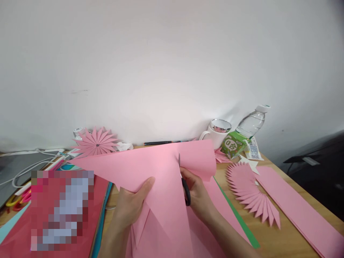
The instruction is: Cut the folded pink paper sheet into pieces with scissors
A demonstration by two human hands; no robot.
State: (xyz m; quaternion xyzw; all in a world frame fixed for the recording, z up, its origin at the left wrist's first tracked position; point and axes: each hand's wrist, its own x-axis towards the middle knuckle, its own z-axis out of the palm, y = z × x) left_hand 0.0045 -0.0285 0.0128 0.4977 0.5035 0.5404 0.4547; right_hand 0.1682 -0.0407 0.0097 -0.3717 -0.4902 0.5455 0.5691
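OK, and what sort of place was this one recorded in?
Indoors, at a wood-topped desk against a wall, seemingly used for papercraft: scissors in a large pink sheet, and a pleated pink rosette near the wall. Home or office, I can't tell.

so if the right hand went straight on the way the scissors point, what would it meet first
Most likely the uncut part of the pink paper just ahead of the scissors in the right hand. Beyond its far edge, the wall seems next, though depth is unclear.
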